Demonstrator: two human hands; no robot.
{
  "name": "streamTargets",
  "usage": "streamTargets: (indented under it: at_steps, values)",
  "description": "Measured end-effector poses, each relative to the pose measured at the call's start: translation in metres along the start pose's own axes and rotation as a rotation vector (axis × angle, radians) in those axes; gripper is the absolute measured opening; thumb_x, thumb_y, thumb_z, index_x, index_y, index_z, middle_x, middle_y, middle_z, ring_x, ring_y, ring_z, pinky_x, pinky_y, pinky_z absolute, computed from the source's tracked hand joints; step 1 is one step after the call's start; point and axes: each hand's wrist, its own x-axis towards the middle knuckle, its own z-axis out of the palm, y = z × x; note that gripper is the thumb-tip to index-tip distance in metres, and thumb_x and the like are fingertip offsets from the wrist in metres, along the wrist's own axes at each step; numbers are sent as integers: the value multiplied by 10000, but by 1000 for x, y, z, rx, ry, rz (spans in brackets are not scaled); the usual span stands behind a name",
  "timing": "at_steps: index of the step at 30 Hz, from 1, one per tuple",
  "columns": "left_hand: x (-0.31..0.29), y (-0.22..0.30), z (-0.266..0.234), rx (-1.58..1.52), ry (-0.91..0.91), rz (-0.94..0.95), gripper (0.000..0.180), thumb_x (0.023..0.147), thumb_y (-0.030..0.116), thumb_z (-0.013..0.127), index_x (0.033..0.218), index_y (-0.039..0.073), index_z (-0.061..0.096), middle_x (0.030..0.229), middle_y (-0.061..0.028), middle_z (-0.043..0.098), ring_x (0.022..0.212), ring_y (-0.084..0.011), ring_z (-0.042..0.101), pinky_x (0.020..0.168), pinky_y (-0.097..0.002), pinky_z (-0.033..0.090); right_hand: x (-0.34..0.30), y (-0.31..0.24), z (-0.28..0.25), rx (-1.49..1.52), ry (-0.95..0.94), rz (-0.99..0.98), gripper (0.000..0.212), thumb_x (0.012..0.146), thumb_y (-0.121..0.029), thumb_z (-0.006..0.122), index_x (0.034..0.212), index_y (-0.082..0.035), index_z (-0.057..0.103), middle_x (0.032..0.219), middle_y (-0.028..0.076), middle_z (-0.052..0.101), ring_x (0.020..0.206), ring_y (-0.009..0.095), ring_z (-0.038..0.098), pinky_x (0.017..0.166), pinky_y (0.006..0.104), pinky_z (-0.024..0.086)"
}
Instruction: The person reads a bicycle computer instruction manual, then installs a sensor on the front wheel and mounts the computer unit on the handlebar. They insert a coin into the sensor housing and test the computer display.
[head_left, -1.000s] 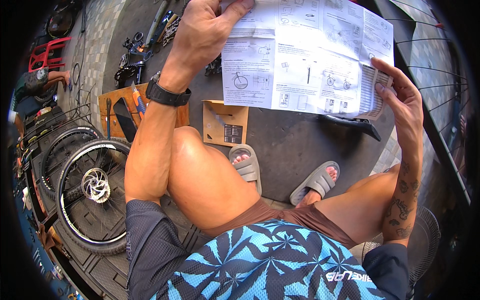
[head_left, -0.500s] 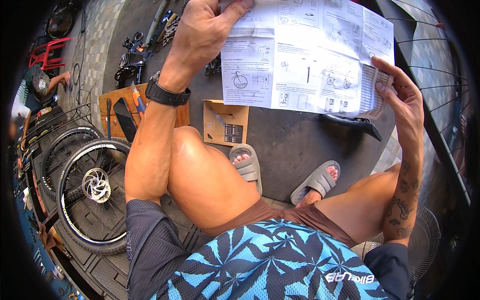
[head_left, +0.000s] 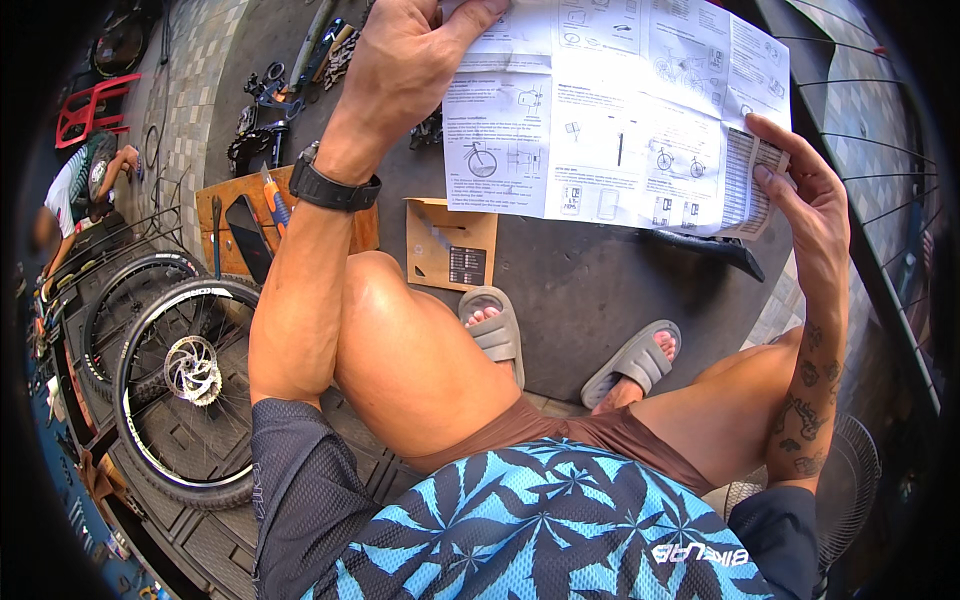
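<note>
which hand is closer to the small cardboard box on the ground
Left. The left hand holds the instruction sheet up and slightly left of the cardboard box; the right hand grips the sheet's far right edge, well off to the box's right.

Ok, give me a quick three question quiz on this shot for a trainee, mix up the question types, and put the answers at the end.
1. True or false: both hands hold the unfolded instruction sheet.
2. Which wrist wears the black watch? A) left B) right C) neither
3. Fill in: on the ground under the sheet, just ahead of the grey sandals, lies a flat brown ____.

Key:
1. True: the left hand grips the sheet's top left part, the right hand its right edge.
2. A
3. Cardboard box
</note>
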Motion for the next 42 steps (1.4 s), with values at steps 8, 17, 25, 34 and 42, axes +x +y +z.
streamTargets:
  at_steps: [8, 17, 25, 34, 42]
  values:
    - [-6, 13, 2, -31, 28, -29, 252, 1086, 124, 657, 1276, -36, 699, 1057, -78, 781, 880, -98, 698, 741, -250, 573, -1, 0, 0, -23, 26, -54, 441, 963, 17, 666, 1394, -60, 712, 1351, 114, 739, 1194, 158, 703, 1099, 346, 552]
    - [-10, 17, 2, -46, 54, -8, 277, 1079, 139, 673, 1283, -48, 691, 1054, -98, 788, 853, -101, 716, 705, -240, 583, -3, -2, 1, 11, 7, -68, 442, 962, 25, 675, 1396, -47, 707, 1352, 117, 738, 1196, 153, 700, 1088, 337, 548]
    - [-12, 21, -1, -73, 47, -19, 272, 1084, 143, 665, 1276, -48, 690, 1041, -94, 787, 836, -93, 713, 690, -230, 581, -4, -5, 4, 29, 7, -58, 444, 959, 40, 657, 1392, -40, 707, 1348, 114, 741, 1199, 151, 697, 1094, 337, 545]
    - [-14, 22, -2, -74, 56, -12, 270, 1082, 140, 667, 1280, -43, 689, 1051, -90, 786, 843, -93, 712, 697, -228, 580, -3, -4, 6, 10, 21, -61, 447, 957, 43, 646, 1389, -46, 710, 1342, 114, 742, 1189, 159, 703, 1096, 351, 551]
    - [-15, 22, -4, -63, 53, -6, 273, 1083, 150, 669, 1275, -43, 691, 1049, -87, 785, 843, -92, 708, 700, -226, 575, -2, -3, 2, 1, -13, -7, 445, 976, -46, 697, 1422, -57, 692, 1396, 102, 723, 1258, 155, 674, 1161, 338, 463]
